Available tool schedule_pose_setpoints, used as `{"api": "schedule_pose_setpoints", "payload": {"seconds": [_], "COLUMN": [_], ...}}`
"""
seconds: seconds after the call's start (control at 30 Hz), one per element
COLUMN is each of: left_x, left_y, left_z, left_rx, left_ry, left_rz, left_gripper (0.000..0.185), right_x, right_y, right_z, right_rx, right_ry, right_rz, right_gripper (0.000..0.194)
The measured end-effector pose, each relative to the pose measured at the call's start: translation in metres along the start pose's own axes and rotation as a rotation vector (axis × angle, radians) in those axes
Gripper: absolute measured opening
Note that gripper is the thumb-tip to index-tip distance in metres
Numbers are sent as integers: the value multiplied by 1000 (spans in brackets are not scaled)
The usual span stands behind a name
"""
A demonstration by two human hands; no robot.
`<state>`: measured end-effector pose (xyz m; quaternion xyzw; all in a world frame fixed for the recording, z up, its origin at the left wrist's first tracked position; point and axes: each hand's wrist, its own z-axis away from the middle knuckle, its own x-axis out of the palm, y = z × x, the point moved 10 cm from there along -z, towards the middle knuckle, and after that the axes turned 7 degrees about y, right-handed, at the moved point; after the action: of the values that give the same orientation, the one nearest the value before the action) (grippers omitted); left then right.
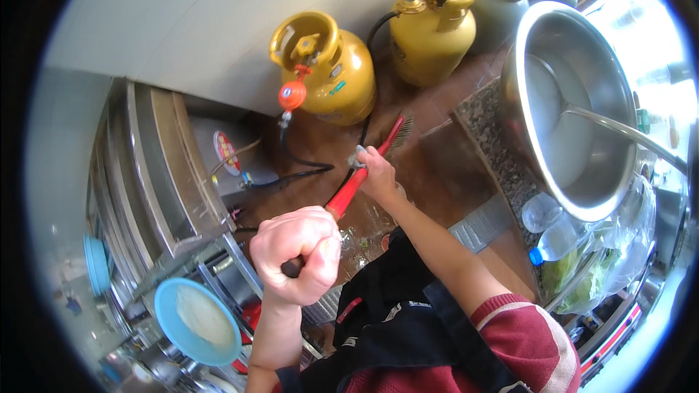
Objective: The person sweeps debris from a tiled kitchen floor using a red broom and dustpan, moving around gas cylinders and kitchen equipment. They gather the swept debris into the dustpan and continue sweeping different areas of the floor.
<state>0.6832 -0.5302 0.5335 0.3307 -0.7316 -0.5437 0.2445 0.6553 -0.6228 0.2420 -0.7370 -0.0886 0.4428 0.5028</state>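
Note:
A red broom handle runs diagonally through the middle of the view, down to a broom head with stiff bristles near the brown tiled floor. My left hand is closed around the handle's upper end, close to the camera. Lower on the same handle my right hand grips it, with a crumpled greyish piece of material at its fingers. Wet patches and small debris lie on the floor beneath my hands.
Two yellow gas cylinders stand by the wall, with black hoses across the floor. At right, a large metal bowl with a ladle rests on a granite counter. A blue basin is at lower left.

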Motion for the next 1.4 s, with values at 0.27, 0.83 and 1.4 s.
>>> {"api": "schedule_pose_setpoints", "payload": {"seconds": [0.27, 0.83, 1.4], "left_x": [14, -12, 48], "left_y": [21, 136, 84], "left_z": [95, 210, 409], "left_rx": [-55, 119, -164], "left_ry": [-51, 25, 545], "left_rz": [8, 132, -396], "left_gripper": [22, 18, 26], "right_x": [-7, -26, 88], "right_y": [14, -65, 12], "right_z": [93, 190, 407], "right_rx": [57, -71, -50], "right_ry": [23, -35, -646], "right_rz": [-37, -107, -290], "right_gripper": [18, 22, 21]}}
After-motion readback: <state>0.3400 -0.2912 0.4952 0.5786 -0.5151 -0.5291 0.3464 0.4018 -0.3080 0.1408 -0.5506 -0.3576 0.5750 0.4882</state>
